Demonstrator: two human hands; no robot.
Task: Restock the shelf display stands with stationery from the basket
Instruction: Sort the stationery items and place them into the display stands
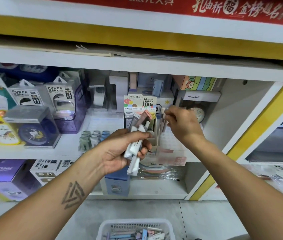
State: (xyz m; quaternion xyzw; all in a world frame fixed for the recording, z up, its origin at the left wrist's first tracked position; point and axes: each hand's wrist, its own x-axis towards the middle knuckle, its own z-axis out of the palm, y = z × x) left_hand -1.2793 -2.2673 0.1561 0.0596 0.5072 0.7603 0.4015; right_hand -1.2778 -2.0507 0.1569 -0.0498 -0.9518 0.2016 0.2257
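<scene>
Presently, head view only. The left hand (120, 149) is closed around a bundle of slim stationery packs (135, 135) — white, grey and pink-capped — held upright in front of the shelf (137, 65), fingers wrapped firmly on them. The right hand (182, 123) is raised just to the right of the cardboard display stand (140, 104), which stands on the middle shelf level and carries a "0.7 mm HB 100" header. Thumb and forefinger of that hand are pinched together on a thin clear-wrapped item (180, 108); what the item is cannot be told. Beside the stand's right wall, several pens with pale caps (163, 118) stand upright, touching or nearly touching the right fingers.

On the floor below, at the bottom edge, sits a white perforated basket (135, 226) holding more packs in blue, pink and white. Left of the stand — power bank boxes (57, 96) and a round blue clock (31, 134) in a clear case.
</scene>
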